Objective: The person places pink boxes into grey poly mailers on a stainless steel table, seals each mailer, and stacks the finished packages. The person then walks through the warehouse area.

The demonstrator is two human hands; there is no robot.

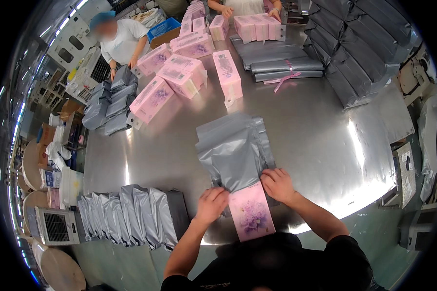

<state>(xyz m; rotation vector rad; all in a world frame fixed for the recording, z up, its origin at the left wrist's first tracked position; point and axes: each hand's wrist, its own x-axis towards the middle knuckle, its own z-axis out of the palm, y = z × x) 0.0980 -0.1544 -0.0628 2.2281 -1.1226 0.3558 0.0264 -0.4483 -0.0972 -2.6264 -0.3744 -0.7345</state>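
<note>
The steel table [310, 145] carries everything near the person. A high stack of grey parcels [364, 46] rises at its far right, apparently piled against the edge so that the middle stays usable. The pink cartons [182, 75] lie loosely grouped across the far side, perhaps within reach of both sides. A row of wrapped packs [126, 213] stands tightly side by side at the near left, each seeming to prop its neighbour. Flat grey bundles [286, 68], one tied with pink ribbon [289, 76], lie left of the high stack.

Straight ahead of the person, a grey bag [233, 150] lies flat, its mouth toward the body. The pink box [251, 213] sits at the near edge, its far end under the bag's film; lying flat and lined up, it probably stays square to the mouth.

The left hand [211, 203] and right hand [277, 185] flank the box. Each grip is narrow, fingers pinching the bag's side edge, likely to keep the film taut around the box.
</note>
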